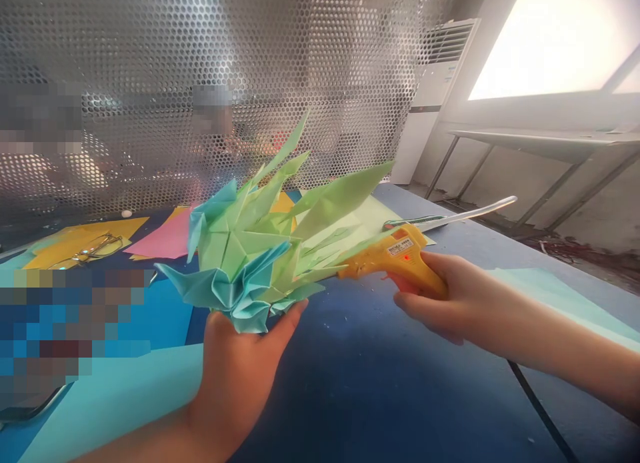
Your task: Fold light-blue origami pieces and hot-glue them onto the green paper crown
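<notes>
Green-and-blue folded paper [231, 239] above the left grip [245, 356].

Blown-out window glare upper right, mottled shine on perforated metal, soft blur, pixelated patches left

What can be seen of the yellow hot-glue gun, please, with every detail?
The hot-glue gun has a yellow-orange body, apparently plastic, with a white printed label, a lit red light and a reddish trigger. A clear glue stick sticks out behind it. The right hand grips its handle above the blue tabletop. Its nozzle points at the green folded-paper piece; whether they touch, I cannot tell.
</notes>
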The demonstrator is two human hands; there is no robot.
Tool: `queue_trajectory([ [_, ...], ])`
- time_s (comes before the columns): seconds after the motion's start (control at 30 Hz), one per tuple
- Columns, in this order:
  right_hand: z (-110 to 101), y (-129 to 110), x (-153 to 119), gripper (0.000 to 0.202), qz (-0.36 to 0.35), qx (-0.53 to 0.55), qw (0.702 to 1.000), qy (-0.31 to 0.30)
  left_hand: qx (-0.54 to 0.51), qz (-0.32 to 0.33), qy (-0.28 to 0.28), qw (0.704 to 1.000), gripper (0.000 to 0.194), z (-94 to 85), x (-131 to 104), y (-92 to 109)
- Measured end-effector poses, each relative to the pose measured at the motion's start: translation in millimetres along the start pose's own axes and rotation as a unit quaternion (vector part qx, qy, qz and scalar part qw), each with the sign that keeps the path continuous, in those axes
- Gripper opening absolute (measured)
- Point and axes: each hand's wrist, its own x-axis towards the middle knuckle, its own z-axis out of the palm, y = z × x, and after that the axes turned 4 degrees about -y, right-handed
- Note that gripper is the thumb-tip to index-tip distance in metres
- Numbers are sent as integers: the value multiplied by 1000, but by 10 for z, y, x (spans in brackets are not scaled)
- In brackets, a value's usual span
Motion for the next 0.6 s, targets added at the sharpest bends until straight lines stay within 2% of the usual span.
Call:
queue_trajectory([
  [0.3,-51,-22,-2,21,-19,-2,999,32,0,-22,-7,1000,23,-19,-31,-17],
  [0.47,-238,-1,33,18,-23,-8,999,46,5,-22,-3,1000,30,-8,-48,-51],
  [0.6,-420,87,174,18,-3,-6,998,60,14,7,-1,1000,35,-11,-67,-71],
])
